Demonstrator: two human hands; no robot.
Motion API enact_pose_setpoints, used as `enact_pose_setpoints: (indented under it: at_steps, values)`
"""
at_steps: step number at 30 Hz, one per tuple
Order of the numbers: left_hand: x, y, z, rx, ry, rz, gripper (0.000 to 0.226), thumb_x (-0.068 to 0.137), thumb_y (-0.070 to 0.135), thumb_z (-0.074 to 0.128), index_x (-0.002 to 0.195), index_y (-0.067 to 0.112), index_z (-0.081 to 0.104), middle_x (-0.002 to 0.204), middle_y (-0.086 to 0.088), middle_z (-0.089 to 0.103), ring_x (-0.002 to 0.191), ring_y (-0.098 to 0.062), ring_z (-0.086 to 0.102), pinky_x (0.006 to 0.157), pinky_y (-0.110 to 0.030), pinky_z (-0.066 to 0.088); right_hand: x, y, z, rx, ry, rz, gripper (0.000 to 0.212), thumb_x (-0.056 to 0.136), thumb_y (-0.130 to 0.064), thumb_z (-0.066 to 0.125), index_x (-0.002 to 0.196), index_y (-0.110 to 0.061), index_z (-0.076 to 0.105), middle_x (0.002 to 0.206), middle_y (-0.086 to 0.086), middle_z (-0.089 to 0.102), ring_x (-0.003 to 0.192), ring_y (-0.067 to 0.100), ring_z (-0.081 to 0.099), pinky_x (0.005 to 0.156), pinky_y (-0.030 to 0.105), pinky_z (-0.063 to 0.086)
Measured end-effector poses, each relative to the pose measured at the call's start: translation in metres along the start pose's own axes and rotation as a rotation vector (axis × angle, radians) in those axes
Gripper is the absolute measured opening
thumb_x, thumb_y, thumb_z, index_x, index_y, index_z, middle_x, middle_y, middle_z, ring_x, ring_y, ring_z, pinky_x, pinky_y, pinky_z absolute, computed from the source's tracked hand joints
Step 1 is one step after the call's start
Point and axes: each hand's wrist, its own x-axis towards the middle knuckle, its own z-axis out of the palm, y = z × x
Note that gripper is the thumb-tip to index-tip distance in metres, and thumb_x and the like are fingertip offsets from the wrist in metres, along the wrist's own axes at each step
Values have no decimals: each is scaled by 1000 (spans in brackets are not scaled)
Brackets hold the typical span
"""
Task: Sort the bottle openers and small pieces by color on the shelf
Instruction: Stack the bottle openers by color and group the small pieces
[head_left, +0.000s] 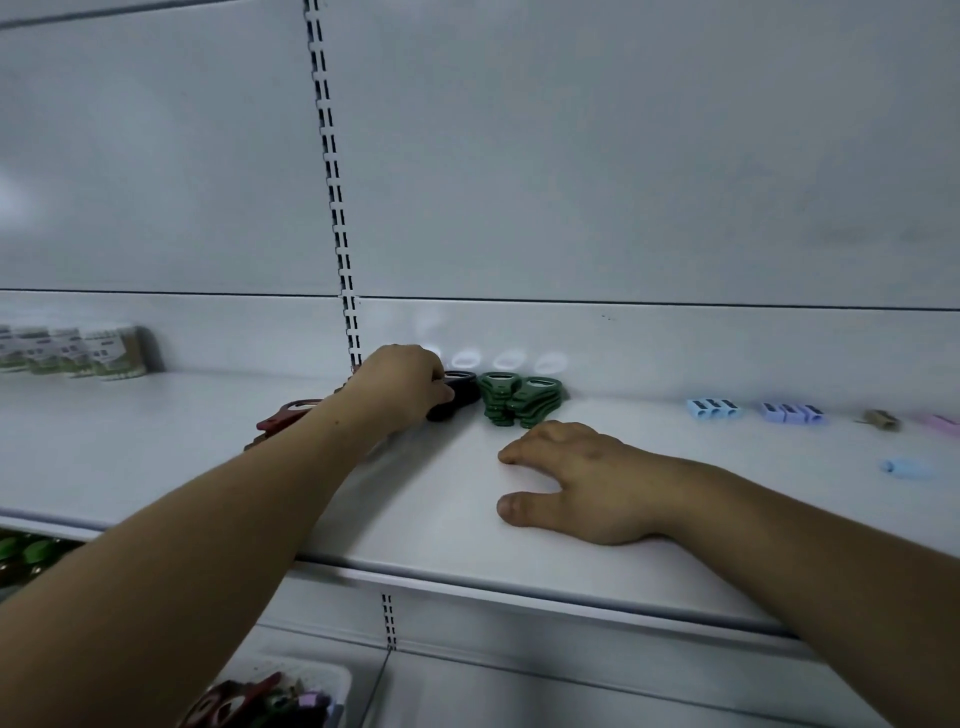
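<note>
On the white shelf (467, 540) my left hand (402, 387) reaches to the back wall and grips a black bottle opener (460, 395). Right beside it stand two stacks of green bottle openers (519, 397). A red bottle opener (285, 413) lies left of my left forearm, partly hidden by it. My right hand (576, 478) rests flat on the shelf in front of the green stacks, holding nothing. Farther right lie small pieces: light blue ones (714, 408), purple ones (792, 413), a tan one (880, 420), a pink one (940, 423) and a lone blue one (904, 466).
Labelled jars (72, 351) stand at the shelf's far left. A slotted upright (332, 208) runs down the back wall. Below the shelf, a white tray (322, 675) holds several mixed openers and pieces. Green-capped items (26, 553) show on a lower level at the left.
</note>
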Motion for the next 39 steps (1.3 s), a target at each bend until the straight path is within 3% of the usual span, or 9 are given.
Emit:
enact_pose_setpoints:
  at_steps: [2,4,7,11,15,18,21,31,39]
  values:
    - [-3,1,1,-28,38,7,28,91,37,55,71,18,53,75,2,53,86,-27,50,68,-32,38,1,2,-1,5,23,1,71,80,-74,43,142,-40,34,147,-14,30,138,11,24,115,35,24]
    - [-9,2,0,-67,59,29,35,89,41,56,67,23,37,67,7,40,82,-25,43,69,-33,39,-2,6,-5,3,70,12,71,80,-73,45,141,-38,37,146,-12,34,136,10,30,113,32,26]
    - [-26,5,-5,-91,46,78,19,88,46,54,78,29,53,79,6,47,88,-26,47,78,-38,46,-5,14,-21,17,183,92,70,78,-74,43,138,-37,42,143,-8,39,130,13,38,108,30,31]
    - [-53,9,-18,-156,15,153,17,91,43,54,90,27,58,92,3,55,93,-24,53,73,-30,39,-2,19,-47,-31,261,237,69,83,-69,45,141,-31,40,149,2,36,135,22,35,110,34,30]
    - [-75,15,-32,-219,-69,178,45,91,48,55,131,26,53,125,3,57,107,-18,52,82,-25,35,-15,11,-62,-19,295,368,70,86,-68,43,145,-31,35,154,-2,28,140,20,29,111,34,26]
    - [-89,23,-38,-237,-89,237,52,90,50,55,136,28,48,134,2,54,104,-17,51,81,-24,34,-28,3,-63,-41,327,415,70,87,-67,43,145,-29,35,154,-1,30,139,20,30,109,34,26]
    - [-111,35,-44,-266,-100,274,55,90,50,55,139,26,46,142,3,47,125,-19,46,94,-24,34,-46,-9,-60,-44,332,421,70,88,-67,42,145,-28,34,154,-1,30,139,21,31,108,34,27]
    - [-231,50,-37,-226,-38,211,54,89,49,57,137,26,47,144,7,44,129,-13,42,105,-26,32,-88,-52,-32,-81,308,208,67,91,-61,45,146,-25,34,154,0,31,139,21,30,107,32,27]
    - [-316,21,0,-125,-213,-77,55,92,47,54,141,26,42,150,5,37,132,-16,40,106,-27,31,-102,-105,19,-11,296,-83,66,90,-58,49,145,-23,37,153,-1,31,140,18,27,111,30,24]
